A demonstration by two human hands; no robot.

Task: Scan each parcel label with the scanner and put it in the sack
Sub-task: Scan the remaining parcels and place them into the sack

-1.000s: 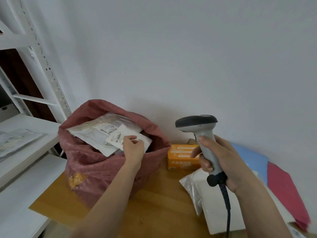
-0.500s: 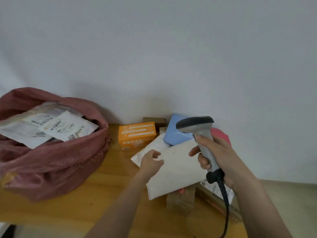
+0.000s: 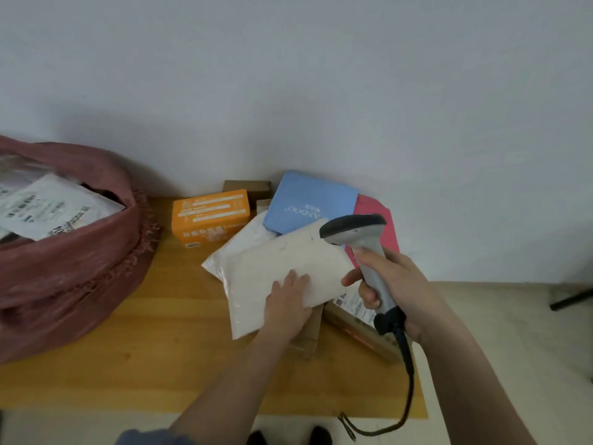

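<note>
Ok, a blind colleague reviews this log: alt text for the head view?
A left hand rests on a white mailer atop a parcel pile; the right hand grips a scanner. A red sack holding labelled parcels stands left.

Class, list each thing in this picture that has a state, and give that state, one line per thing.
sack: open, holding labelled parcels
white parcel: lying on the pile, no label showing
left hand: flat on the white parcel
scanner: upright, off the table
right hand: grips the scanner
orange box: closed
</note>
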